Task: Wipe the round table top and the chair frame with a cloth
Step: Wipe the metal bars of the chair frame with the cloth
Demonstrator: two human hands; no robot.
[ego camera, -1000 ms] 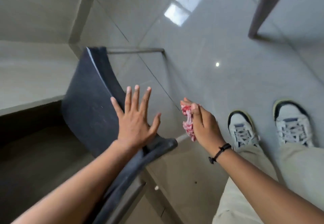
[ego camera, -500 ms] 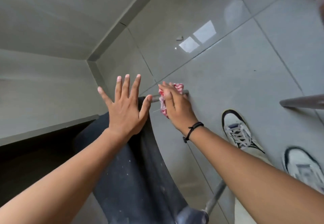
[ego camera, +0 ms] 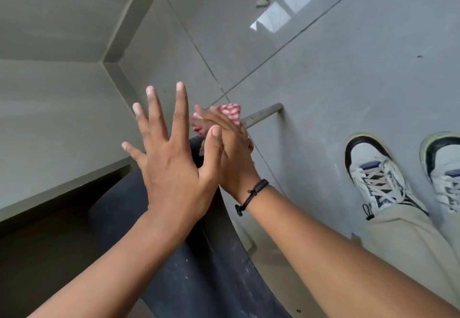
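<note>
- Right hand (ego camera: pixel 231 148) is wrapped around a red and white cloth (ego camera: pixel 230 113), with the fingers curled tight on it.
- The cloth sits at the top end of the dark chair back (ego camera: pixel 199 255), right where the grey metal chair frame (ego camera: pixel 263 114) sticks out to the side.
- Part of the cloth pokes out above the fingers, and a bit more shows on the left side of that hand.
- Left hand (ego camera: pixel 171 163) is held flat with all its fingers spread wide. It holds nothing. Its thumb is right up against the right hand.
- I cannot tell if the left palm is touching the chair back under it.
- A black string bracelet (ego camera: pixel 251 196) is on the right wrist.
- Two white and dark sneakers (ego camera: pixel 373 175) stand on the shiny grey tile floor (ego camera: pixel 348 68), off to the right of the chair.
- Light tan trousers (ego camera: pixel 410 238) cover the legs above the shoes.
- A small scrap (ego camera: pixel 262 0) lies on the floor far up, near a bright window reflection.
</note>
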